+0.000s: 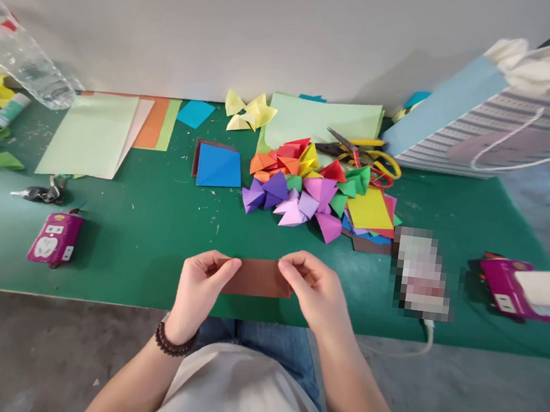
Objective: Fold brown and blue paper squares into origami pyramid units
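Observation:
A brown strip of folded paper (pixel 257 278) is stretched between my two hands, over the near edge of the green table (pixel 151 231). My left hand (pixel 202 284) pinches its left end, thumb on top; a dark beaded bracelet (pixel 174 342) circles that wrist. With thumb and fingers, my right hand (pixel 312 287) grips the strip's upper right corner. Beyond the hands lies a heap of folded paper pieces (pixel 302 186) in purple, pink, red, orange, yellow and green. Left of the heap sits a blue square of paper (pixel 220 166) on darker sheets.
Scissors (pixel 354 152) lie behind the heap, and yellow paper squares (pixel 369 209) at its right. A blurred-out phone-like object (pixel 422 271) has a cable. Purple power sockets (pixel 55 238) stand left and right. A paper bag (pixel 496 119), bottle (pixel 28 49) and pale sheets (pixel 88 136) are farther back.

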A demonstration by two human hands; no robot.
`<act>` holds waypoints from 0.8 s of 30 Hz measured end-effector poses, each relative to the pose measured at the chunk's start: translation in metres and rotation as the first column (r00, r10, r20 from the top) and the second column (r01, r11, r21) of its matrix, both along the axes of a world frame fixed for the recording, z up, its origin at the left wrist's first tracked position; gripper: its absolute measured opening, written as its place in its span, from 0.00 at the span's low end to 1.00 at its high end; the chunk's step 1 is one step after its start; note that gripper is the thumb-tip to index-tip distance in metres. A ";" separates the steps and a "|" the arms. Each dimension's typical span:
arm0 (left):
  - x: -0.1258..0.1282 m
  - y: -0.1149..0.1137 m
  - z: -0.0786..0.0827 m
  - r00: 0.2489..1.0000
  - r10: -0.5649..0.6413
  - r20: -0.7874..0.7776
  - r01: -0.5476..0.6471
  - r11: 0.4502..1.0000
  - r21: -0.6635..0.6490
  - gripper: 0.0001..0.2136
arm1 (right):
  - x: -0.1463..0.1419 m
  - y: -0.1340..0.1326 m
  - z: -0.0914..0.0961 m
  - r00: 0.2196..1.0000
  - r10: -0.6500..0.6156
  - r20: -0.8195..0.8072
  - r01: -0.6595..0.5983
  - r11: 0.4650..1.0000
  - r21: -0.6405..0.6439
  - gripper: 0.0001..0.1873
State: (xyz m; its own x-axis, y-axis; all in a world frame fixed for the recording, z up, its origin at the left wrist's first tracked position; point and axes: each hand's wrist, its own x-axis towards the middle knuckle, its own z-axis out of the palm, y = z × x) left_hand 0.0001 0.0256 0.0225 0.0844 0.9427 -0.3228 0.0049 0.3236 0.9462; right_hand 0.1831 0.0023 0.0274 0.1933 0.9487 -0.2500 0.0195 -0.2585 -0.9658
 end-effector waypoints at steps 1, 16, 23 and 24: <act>0.000 0.000 0.000 1.000 0.001 0.002 -0.001 1.000 -0.007 0.15 | 0.000 0.000 -0.001 1.000 -0.010 0.020 0.010 1.000 0.020 0.14; -0.009 0.002 0.007 0.892 -0.331 -0.306 0.428 0.838 0.339 0.36 | 0.001 -0.004 -0.015 0.990 -0.085 0.110 0.082 0.996 0.027 0.15; -0.002 -0.008 0.006 0.721 -0.338 -0.604 0.573 0.782 0.246 0.33 | 0.001 0.000 -0.015 0.992 0.017 0.129 -0.017 1.000 -0.002 0.16; -0.001 -0.009 0.006 0.711 -0.356 -0.606 0.590 0.771 0.240 0.35 | 0.002 0.000 -0.017 0.991 0.018 0.136 -0.016 1.000 -0.014 0.17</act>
